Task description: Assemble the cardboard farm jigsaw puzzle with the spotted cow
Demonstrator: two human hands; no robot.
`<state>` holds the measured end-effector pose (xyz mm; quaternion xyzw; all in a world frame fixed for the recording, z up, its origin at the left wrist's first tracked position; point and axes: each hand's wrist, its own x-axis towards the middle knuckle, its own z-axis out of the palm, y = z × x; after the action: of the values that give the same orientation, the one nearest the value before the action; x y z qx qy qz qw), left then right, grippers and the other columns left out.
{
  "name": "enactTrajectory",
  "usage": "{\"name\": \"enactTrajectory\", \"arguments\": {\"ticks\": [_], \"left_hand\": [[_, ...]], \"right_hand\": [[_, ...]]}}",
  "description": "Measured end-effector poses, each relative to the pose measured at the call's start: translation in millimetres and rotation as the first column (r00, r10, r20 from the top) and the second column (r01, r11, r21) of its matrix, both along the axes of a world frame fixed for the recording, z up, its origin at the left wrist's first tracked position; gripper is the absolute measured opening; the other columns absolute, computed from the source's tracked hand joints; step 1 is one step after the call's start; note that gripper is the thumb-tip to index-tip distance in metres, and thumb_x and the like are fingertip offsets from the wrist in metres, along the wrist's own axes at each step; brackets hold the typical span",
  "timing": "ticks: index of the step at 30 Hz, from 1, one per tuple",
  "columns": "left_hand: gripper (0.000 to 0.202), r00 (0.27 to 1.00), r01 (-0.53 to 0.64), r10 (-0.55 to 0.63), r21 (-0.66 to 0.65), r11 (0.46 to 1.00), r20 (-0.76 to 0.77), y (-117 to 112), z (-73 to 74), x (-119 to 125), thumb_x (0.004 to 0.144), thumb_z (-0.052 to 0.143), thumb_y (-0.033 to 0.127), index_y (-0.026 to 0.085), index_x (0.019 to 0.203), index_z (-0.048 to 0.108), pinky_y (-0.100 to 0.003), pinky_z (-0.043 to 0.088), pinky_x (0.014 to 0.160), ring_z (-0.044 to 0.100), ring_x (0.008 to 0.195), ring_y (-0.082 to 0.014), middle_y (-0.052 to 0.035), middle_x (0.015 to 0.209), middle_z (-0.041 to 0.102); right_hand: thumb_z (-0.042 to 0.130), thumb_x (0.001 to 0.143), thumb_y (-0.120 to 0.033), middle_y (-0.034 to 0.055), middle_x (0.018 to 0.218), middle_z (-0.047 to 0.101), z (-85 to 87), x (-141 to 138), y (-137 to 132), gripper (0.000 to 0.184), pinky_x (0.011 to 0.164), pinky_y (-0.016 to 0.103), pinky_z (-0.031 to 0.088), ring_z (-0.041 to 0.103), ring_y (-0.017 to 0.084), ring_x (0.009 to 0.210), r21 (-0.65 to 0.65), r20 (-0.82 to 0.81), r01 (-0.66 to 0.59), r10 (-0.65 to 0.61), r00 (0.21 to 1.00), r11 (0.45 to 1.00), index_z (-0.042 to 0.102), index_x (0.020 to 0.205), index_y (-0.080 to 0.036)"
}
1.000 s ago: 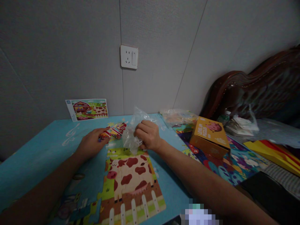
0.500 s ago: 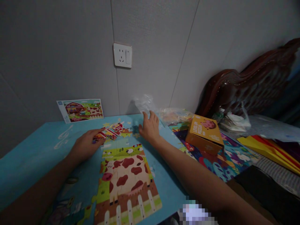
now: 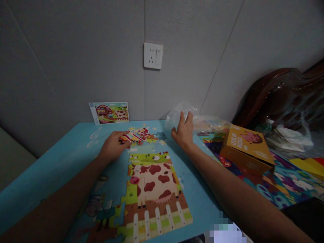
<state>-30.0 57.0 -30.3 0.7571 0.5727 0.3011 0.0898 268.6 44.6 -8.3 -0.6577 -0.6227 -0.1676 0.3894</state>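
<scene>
My left hand is closed around the edge of some red and white puzzle pieces with barn pictures on them. They are near the back of the light blue table. Loose pieces lie just right of them. My right hand is raised over the back right of the table, fingers apart, holding nothing, in front of a clear plastic bag. Between my forearms lies a partly joined puzzle showing a spotted cow and a white fence. My left forearm's shadow darkens its left part.
A picture card of the farm scene leans on the wall at the back. To the right, an orange puzzle box sits on a colourful mat. Another crumpled clear bag lies behind it. A carved dark headboard stands beyond.
The view has turned left, so everything appears further right. My right hand's fingers are raised and spread a little more. My left hand stays at the barn pieces.
</scene>
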Motion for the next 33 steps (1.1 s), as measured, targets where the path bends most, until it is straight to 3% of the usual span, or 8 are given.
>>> {"name": "enactTrajectory", "arguments": {"ticks": [5, 12, 19, 24, 27, 29, 31, 33], "left_hand": [[0.048, 0.984, -0.117, 0.104, 0.084, 0.990, 0.142, -1, 1.8, 1, 0.072, 0.066, 0.034, 0.014, 0.115, 0.066, -0.038, 0.041, 0.105, 0.057, 0.113, -0.0266, -0.0110, 0.118, 0.062], [0.046, 0.871, -0.259, 0.198, 0.078, 0.963, 0.450, 3, 0.5, -2, 0.075, 0.068, 0.036, 0.012, 0.114, 0.064, -0.037, 0.050, 0.093, 0.064, 0.099, -0.0229, -0.0124, 0.113, 0.064], [0.038, 0.599, -0.305, 0.178, 0.017, 0.952, 0.781, 4, 9.1, 1, 0.074, 0.071, 0.029, 0.012, 0.107, 0.064, -0.036, 0.055, 0.089, 0.068, 0.093, -0.0206, -0.0114, 0.103, 0.071], [0.042, 0.440, -0.217, 0.046, 0.056, 0.975, 0.897, 4, 11.8, 4, 0.070, 0.072, 0.025, 0.013, 0.110, 0.064, -0.036, 0.055, 0.090, 0.068, 0.095, -0.0202, -0.0106, 0.109, 0.070], [0.052, 0.498, 0.030, -0.071, 0.064, 0.997, 0.864, -7, 12.0, 13, 0.072, 0.071, 0.026, 0.012, 0.121, 0.060, -0.037, 0.057, 0.085, 0.070, 0.087, -0.0200, -0.0108, 0.103, 0.070], [0.052, 0.583, 0.208, -0.206, 0.100, 0.973, 0.786, -18, 12.2, 22, 0.073, 0.071, 0.027, 0.012, 0.122, 0.061, -0.038, 0.057, 0.086, 0.070, 0.091, -0.0215, -0.0140, 0.114, 0.066], [0.044, 0.708, 0.333, -0.393, 0.212, 0.919, 0.587, -30, 12.5, 31, 0.073, 0.073, 0.026, 0.014, 0.115, 0.067, -0.039, 0.051, 0.096, 0.065, 0.107, -0.0243, -0.0148, 0.126, 0.061], [0.039, 0.795, 0.397, -0.481, 0.283, 0.873, 0.369, -40, 13.0, 37, 0.075, 0.071, 0.024, 0.018, 0.113, 0.068, -0.042, 0.046, 0.102, 0.062, 0.111, -0.0251, -0.0125, 0.118, 0.067]], "right_hand": [[0.047, 0.083, -0.016, 0.0151, 0.123, 0.059, 2.2, -24, -10, 0.038, 0.098, 0.046, 0.040, 0.049, 0.028, 0.119, -0.135, 0.186, -0.410, 0.430, 0.884, 0.902, 0.061, 0.119, -0.017], [0.054, 0.085, -0.032, 0.0210, 0.140, 0.048, -16.7, -12, 9, 0.054, 0.105, 0.058, 0.026, 0.036, 0.037, 0.132, -0.284, 0.227, 0.026, 0.041, 0.973, 0.958, 0.049, 0.133, -0.009], [0.051, 0.080, -0.023, 0.0213, 0.109, 0.063, -3.4, 31, 20, 0.044, 0.092, 0.045, 0.041, 0.055, 0.032, 0.104, 0.067, -0.002, 0.047, -0.047, 0.999, 0.997, 0.058, 0.120, -0.006], [0.048, 0.080, -0.020, 0.0125, 0.094, 0.066, 2.6, 14, 10, 0.029, 0.081, 0.039, 0.045, 0.059, 0.023, 0.080, 0.079, -0.068, -0.195, 0.201, 0.977, 0.978, 0.066, 0.102, -0.014], [0.050, 0.086, -0.033, 0.0052, 0.076, 0.066, 3.6, -22, -9, 0.029, 0.067, 0.032, 0.045, 0.057, 0.017, 0.064, -0.092, -0.256, -0.483, 0.448, 0.857, 0.871, 0.065, 0.104, -0.015], [0.052, 0.088, -0.042, 0.0043, 0.079, 0.068, 3.0, -48, -24, 0.035, 0.064, 0.029, 0.045, 0.059, 0.016, 0.067, -0.169, -0.475, -0.705, 0.570, 0.671, 0.689, 0.062, 0.110, -0.016], [0.056, 0.086, -0.047, 0.0038, 0.083, 0.068, 2.0, -67, -36, 0.037, 0.061, 0.027, 0.043, 0.058, 0.014, 0.068, -0.111, -0.658, -0.815, 0.572, 0.489, 0.569, 0.060, 0.108, -0.017], [0.064, 0.080, -0.046, 0.0000, 0.074, 0.064, 1.1, -77, -42, 0.034, 0.056, 0.026, 0.039, 0.053, 0.011, 0.060, -0.039, -0.771, -0.852, 0.526, 0.358, 0.521, 0.058, 0.098, -0.018]]}}
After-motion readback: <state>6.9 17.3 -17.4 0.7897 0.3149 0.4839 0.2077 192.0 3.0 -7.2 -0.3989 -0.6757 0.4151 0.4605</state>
